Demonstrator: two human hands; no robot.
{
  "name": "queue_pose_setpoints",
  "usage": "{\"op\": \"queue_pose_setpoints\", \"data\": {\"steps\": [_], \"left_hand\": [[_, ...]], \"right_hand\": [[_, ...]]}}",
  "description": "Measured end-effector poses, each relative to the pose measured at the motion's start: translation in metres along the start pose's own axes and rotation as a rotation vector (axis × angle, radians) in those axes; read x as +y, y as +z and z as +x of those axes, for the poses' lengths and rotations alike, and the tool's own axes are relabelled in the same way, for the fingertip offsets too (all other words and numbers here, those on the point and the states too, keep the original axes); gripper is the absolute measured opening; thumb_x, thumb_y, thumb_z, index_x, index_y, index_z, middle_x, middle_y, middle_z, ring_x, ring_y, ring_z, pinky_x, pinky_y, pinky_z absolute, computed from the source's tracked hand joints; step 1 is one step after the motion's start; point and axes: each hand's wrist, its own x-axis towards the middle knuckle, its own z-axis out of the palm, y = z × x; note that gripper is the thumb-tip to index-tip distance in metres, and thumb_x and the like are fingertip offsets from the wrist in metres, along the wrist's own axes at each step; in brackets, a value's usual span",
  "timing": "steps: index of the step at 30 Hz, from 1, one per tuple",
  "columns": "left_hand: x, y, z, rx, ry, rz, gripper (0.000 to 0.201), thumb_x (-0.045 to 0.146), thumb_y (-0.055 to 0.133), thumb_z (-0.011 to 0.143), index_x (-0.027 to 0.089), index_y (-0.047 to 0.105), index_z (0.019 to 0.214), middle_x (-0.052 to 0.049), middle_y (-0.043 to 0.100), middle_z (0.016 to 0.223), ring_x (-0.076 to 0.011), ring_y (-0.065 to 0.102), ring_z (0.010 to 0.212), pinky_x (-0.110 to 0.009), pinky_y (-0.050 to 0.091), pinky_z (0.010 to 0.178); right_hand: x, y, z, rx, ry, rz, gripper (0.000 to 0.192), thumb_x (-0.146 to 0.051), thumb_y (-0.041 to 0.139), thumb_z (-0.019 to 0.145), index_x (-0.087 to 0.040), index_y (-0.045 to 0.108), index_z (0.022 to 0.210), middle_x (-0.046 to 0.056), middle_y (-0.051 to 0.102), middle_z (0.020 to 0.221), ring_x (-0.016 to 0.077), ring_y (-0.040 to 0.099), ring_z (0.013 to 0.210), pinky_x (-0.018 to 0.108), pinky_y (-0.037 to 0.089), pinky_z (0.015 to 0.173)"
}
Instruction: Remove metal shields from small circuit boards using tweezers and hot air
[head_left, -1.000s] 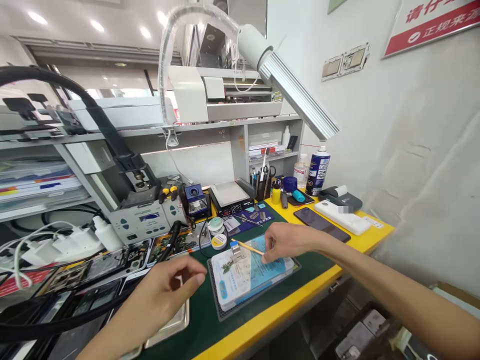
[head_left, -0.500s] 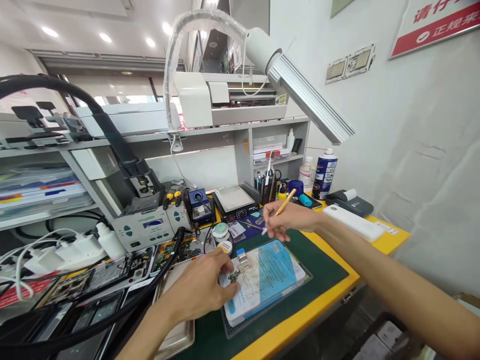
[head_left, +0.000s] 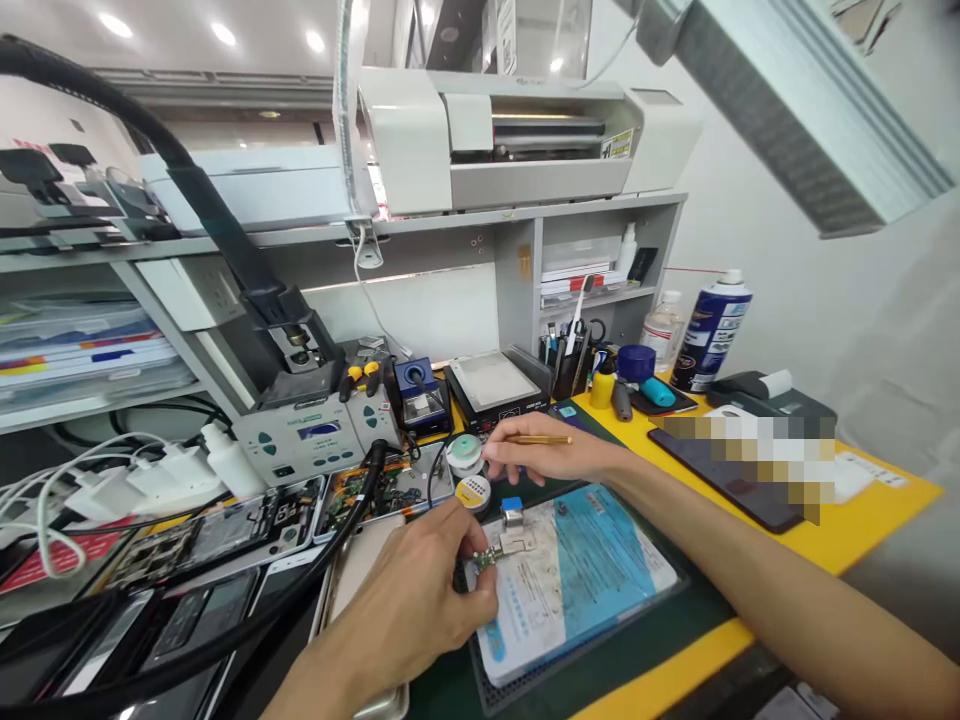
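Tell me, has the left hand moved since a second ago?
Yes. The left hand has gone forward and right, from over the metal tray onto the blue-and-white pad, where its fingertips now pinch the small circuit board.

A blue spray can (head_left: 709,330) stands at the back right of the yellow-edged counter (head_left: 862,520), beside a clear bottle (head_left: 664,332). A dark phone (head_left: 731,478) lies flat near the right edge. A pen cup (head_left: 570,370) sits under the grey shelf (head_left: 420,225), which carries a white machine (head_left: 517,135). At left, a grey station (head_left: 315,435) stands behind opened phones (head_left: 217,535). White chargers (head_left: 142,485) lie further left.
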Motion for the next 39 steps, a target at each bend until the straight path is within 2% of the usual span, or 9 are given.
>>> {"op": "queue_pose_setpoints", "data": {"steps": [4,6,10,14,18,26,30,34,39], "left_hand": [[-0.007,0.003,-0.002,0.089,0.079,0.015,0.006,0.024,0.057,0.084,0.022,0.056,0.090,-0.001,0.059,0.088,-0.0202,0.057,0.076,-0.030,0.039,0.062],[-0.009,0.004,-0.002,0.145,0.134,0.018,0.006,0.022,0.057,0.084,0.021,0.056,0.091,-0.002,0.059,0.088,-0.0194,0.057,0.074,-0.030,0.041,0.063],[-0.011,0.006,-0.001,0.249,0.246,0.018,0.007,0.017,0.057,0.085,0.020,0.056,0.091,-0.001,0.058,0.087,-0.0173,0.057,0.073,-0.030,0.043,0.064],[-0.012,0.008,-0.001,0.330,0.298,0.018,0.009,0.017,0.058,0.086,0.019,0.055,0.093,0.000,0.055,0.084,-0.0149,0.055,0.070,-0.027,0.042,0.059],[-0.014,0.009,-0.001,0.335,0.274,0.028,0.009,0.018,0.059,0.087,0.020,0.055,0.094,0.001,0.055,0.083,-0.0140,0.054,0.069,-0.026,0.042,0.059],[-0.015,0.005,-0.003,0.298,0.209,0.045,0.011,0.024,0.058,0.093,0.022,0.058,0.104,0.001,0.059,0.081,-0.0150,0.058,0.068,-0.027,0.045,0.060],[-0.021,0.008,-0.006,0.345,0.238,0.090,0.012,0.024,0.059,0.095,0.023,0.059,0.107,0.000,0.061,0.083,-0.0162,0.060,0.070,-0.029,0.047,0.062],[-0.023,0.014,-0.009,0.406,0.262,0.090,0.013,0.022,0.060,0.095,0.021,0.059,0.108,-0.001,0.062,0.084,-0.0163,0.060,0.072,-0.029,0.048,0.062],[-0.022,0.016,-0.011,0.446,0.237,0.068,0.012,0.020,0.061,0.093,0.021,0.059,0.105,-0.001,0.061,0.084,-0.0165,0.061,0.073,-0.030,0.048,0.064]], "right_hand": [[-0.006,0.000,-0.014,0.025,-0.002,-0.004,0.030,-0.044,0.066,0.096,-0.014,0.068,0.101,0.007,0.072,0.094,0.0104,0.061,0.070,0.013,0.042,0.045],[-0.009,0.001,-0.018,0.012,0.023,-0.004,0.030,-0.045,0.066,0.096,-0.014,0.068,0.097,0.004,0.070,0.085,0.0081,0.057,0.065,0.012,0.039,0.045],[-0.008,0.000,-0.022,-0.093,0.135,0.073,0.039,-0.053,0.070,0.091,-0.014,0.068,0.094,-0.003,0.056,0.062,0.0064,0.048,0.050,0.013,0.034,0.039],[-0.004,-0.004,-0.022,-0.169,0.168,0.196,0.038,-0.051,0.076,0.086,-0.013,0.069,0.089,-0.003,0.059,0.063,0.0052,0.050,0.047,0.013,0.034,0.037],[-0.005,-0.005,-0.023,-0.164,0.178,0.225,0.038,-0.049,0.080,0.083,-0.012,0.068,0.084,-0.001,0.063,0.067,0.0050,0.051,0.046,0.013,0.034,0.036],[-0.011,0.003,-0.025,-0.054,0.206,0.244,0.042,-0.052,0.082,0.079,-0.013,0.066,0.081,-0.003,0.058,0.059,0.0055,0.049,0.046,0.014,0.036,0.038],[-0.012,0.008,-0.025,-0.009,0.212,0.250,0.043,-0.053,0.081,0.079,-0.014,0.064,0.080,-0.002,0.060,0.063,0.0054,0.049,0.047,0.015,0.036,0.039],[-0.008,0.010,-0.025,-0.010,0.203,0.228,0.042,-0.054,0.077,0.084,-0.014,0.064,0.082,-0.002,0.058,0.059,0.0062,0.048,0.047,0.016,0.034,0.040],[-0.002,0.011,-0.024,-0.001,0.172,0.214,0.040,-0.053,0.075,0.085,-0.015,0.065,0.084,-0.001,0.058,0.060,0.0080,0.048,0.049,0.018,0.034,0.042]]}}
